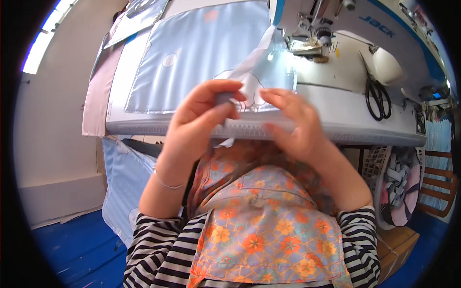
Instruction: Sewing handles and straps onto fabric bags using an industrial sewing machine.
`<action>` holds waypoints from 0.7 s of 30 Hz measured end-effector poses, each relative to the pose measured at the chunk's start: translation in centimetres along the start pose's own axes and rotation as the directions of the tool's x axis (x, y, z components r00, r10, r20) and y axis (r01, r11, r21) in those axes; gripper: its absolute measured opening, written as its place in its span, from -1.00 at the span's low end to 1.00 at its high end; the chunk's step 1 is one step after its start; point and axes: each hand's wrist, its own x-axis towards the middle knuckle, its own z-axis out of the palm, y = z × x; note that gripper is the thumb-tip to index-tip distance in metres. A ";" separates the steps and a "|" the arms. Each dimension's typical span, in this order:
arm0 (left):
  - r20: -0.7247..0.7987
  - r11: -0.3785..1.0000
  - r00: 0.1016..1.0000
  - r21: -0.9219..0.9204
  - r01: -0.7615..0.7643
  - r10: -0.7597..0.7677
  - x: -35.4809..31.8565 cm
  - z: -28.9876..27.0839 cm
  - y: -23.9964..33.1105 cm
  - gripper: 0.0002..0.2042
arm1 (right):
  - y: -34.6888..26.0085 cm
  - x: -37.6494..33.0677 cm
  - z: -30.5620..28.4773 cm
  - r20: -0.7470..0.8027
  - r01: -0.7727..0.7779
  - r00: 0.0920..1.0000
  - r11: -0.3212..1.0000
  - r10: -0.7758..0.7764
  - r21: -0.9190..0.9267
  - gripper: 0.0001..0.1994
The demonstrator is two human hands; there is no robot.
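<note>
My left hand (199, 113) is raised over the front edge of the sewing table, thumb and fingers closed on a small grey piece (222, 98) that looks like folded fabric. A bit of white strip (225, 143) shows just below it; whether the two are joined I cannot tell. To the right, my right hand (295, 117) is slightly blurred, its fingers apart and nothing seen in them. Behind both hands lies a light blue fabric panel (192, 53) with a printed outline. A pale ribbon (252, 60) runs across it up to the sewing machine (355, 29).
Black-handled scissors (378, 98) lie on the table right of the needle area. A white basket (377, 165) with grey scraps stands low on the right, above a cardboard box (398, 249). Pink fabric (100, 91) hangs over the table's left end, and blue fabric (117, 182) hangs below.
</note>
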 end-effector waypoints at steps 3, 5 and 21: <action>0.025 0.996 0.999 -0.085 -0.026 0.029 0.1 3.3 -0.3 -0.59 | -3.7 -1.9 3.7 0.025 -0.273 0.959 0.889 0.284 0.367 -0.35; -0.057 0.982 0.996 -0.169 -0.084 0.075 1.7 3.0 -0.4 -0.56 | -3.6 -2.3 4.1 0.511 -0.656 0.726 0.240 0.460 0.716 -0.39; -0.218 0.997 0.976 -0.070 -0.030 0.014 7.2 -15.1 -2.0 -0.59 | 5.5 1.8 -6.3 -0.032 -0.597 0.781 0.760 0.624 0.256 -0.82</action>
